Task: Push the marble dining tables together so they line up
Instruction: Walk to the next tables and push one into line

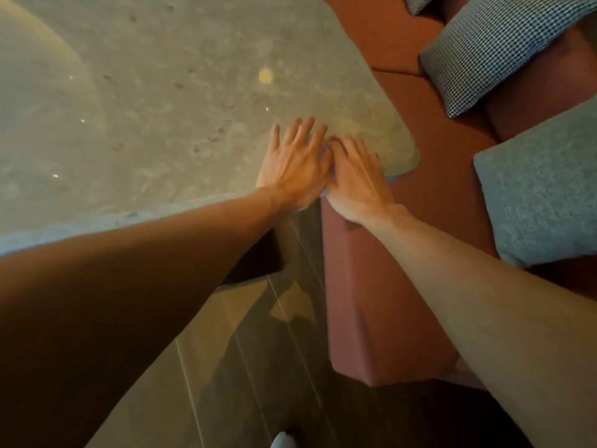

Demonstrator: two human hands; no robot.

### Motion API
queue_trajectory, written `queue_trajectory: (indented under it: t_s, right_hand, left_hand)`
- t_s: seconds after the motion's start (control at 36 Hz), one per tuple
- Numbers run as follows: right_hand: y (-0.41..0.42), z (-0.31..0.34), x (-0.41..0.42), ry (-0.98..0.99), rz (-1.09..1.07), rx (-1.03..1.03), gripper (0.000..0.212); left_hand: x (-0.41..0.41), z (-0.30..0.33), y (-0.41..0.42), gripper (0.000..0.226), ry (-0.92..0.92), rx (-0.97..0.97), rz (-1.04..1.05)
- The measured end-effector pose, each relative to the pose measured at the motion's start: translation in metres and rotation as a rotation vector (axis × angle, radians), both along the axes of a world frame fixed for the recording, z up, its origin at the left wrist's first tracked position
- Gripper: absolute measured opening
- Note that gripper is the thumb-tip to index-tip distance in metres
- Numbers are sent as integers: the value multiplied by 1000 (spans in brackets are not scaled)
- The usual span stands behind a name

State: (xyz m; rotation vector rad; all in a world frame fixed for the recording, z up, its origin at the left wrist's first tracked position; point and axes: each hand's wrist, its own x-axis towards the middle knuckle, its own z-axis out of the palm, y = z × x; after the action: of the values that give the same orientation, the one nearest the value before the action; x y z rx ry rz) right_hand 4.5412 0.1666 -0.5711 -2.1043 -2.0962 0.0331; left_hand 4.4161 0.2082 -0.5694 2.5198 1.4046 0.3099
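Observation:
A grey marble dining table [145, 108] with a rounded corner fills the upper left of the head view. My left hand [295, 163] lies flat on its top near the near right corner, fingers straight and spread. Beside it, touching it, my right hand [358, 176] also rests flat on the top, right at the table's edge. Only this one table top shows; any second table is out of view.
A reddish-brown upholstered bench [387, 286] runs along the table's right side. On it lie a checked cushion [497, 50] and a grey-blue cushion [542, 195]. Dark wood floor [258, 367] shows below the table edge, with a dark table base [258, 257] underneath.

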Motion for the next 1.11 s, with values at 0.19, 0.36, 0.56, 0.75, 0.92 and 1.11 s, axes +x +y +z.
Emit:
queue_trajectory:
  t_s: [0.19, 0.36, 0.56, 0.75, 0.92, 1.11]
  right_hand:
    - [28, -23, 27, 3, 112, 120, 37]
    - [48, -26, 41, -39, 163, 183, 36]
    - [55, -29, 42, -24, 91, 160, 47]
    - [56, -30, 41, -53, 76, 173, 46]
    - [59, -34, 46, -47, 101, 228, 45]
    - [64, -37, 50, -27, 103, 237, 47]
  left_hand:
    - [11, -35, 9, 54, 102, 148, 131]
    - [17, -37, 14, 48, 56, 232, 225]
    - [34, -31, 22, 40, 134, 286, 283]
    - [34, -32, 22, 42, 131, 290, 271]
    - [34, -38, 25, 41, 116, 345, 254]
    - [40, -42, 27, 44, 102, 380, 248]
